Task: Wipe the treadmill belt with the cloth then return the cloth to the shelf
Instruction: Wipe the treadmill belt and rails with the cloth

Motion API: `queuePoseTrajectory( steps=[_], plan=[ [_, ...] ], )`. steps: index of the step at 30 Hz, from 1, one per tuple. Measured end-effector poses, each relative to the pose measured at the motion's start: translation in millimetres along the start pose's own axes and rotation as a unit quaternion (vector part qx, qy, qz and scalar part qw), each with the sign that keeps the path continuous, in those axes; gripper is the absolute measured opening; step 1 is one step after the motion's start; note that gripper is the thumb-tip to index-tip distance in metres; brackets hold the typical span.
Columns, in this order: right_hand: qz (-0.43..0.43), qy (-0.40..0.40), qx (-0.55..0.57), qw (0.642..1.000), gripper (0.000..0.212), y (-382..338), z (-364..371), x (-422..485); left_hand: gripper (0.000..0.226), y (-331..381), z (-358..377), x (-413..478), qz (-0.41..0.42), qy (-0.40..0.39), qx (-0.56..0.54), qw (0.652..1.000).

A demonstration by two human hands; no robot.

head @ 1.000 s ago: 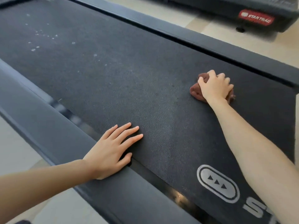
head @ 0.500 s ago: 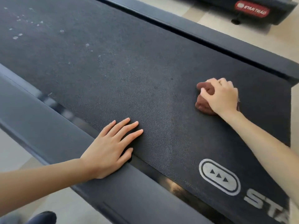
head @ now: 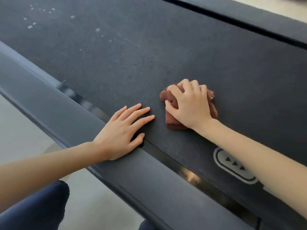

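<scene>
Grip of the right hand (head: 191,107) was clamped on the bunched cloth (head: 172,122), pressed to the belt (head: 166,55); white specks (head: 33,25) lay well up-belt, ahead-left of the grip, the left hand (head: 123,131) flat just beside it.

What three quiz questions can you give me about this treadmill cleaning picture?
1. True or false: the left hand holds the cloth.
2. Most white specks lie: A) beside the cloth, B) far up the belt, top left, C) on an arm.
3. What colour is the cloth?
Key: 1 false, the right hand grips it; 2 B; 3 reddish brown.
</scene>
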State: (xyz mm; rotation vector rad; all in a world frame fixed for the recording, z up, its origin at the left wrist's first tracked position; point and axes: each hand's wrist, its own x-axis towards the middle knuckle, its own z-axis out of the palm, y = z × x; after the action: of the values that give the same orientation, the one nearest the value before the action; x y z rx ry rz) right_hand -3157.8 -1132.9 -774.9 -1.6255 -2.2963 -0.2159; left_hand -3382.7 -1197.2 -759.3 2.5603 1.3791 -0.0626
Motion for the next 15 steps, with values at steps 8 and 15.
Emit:
queuePoseTrajectory(
  steps=[8, 15],
  plan=[
    [-0.099, -0.026, 0.093, 0.990, 0.031, 23, -30, -62, 0.060, -4, 8, -2, 0.010, 0.016, -0.003, 1.000],
    [0.237, 0.000, -0.055, 0.970, 0.036, 31, 8, 38, 0.064, -20, 6, -2, 0.092, -0.006, 0.000, 0.996]
  ],
)
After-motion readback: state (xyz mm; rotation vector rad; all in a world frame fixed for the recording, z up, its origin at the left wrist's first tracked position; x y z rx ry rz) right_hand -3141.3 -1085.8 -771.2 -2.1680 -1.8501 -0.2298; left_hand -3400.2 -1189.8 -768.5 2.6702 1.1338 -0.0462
